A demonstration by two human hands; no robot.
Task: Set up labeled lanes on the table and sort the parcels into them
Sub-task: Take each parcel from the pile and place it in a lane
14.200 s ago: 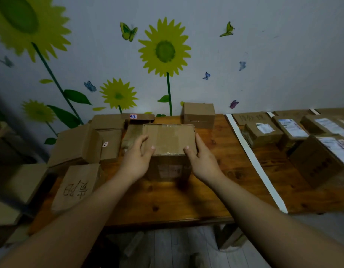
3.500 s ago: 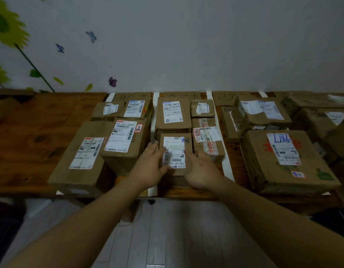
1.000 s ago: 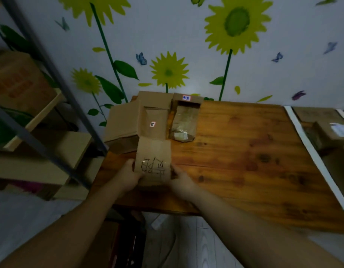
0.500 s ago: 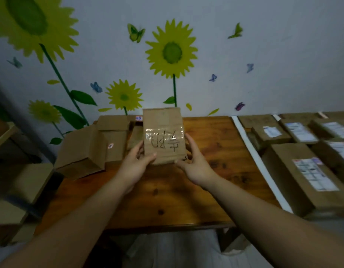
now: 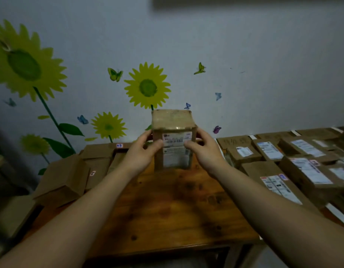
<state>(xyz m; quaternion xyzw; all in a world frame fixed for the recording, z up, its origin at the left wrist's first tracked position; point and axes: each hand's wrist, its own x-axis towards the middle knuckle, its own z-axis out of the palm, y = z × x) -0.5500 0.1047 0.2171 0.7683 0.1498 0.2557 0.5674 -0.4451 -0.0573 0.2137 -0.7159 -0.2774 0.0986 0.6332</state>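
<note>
Parcel (image 5: pixel 174 139) clasped between both hands' fingers (image 5: pixel 157 145)

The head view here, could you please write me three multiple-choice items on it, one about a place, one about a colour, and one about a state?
1. Where do the sorted parcels with shipping labels lie?
A. On the table's right side
B. On the floor
C. On a shelf at left

2. What colour are the petals of the wall sunflowers?
A. Red
B. Yellow-green
C. White

3. How is the small parcel held?
A. Flat on the table, untouched
B. In one hand
C. Upright between both hands

Answers: 1 A, the labelled parcels crowd the right of the table. 2 B, see the sunflower. 3 C, the left hand and right hand grip the small parcel.
</note>
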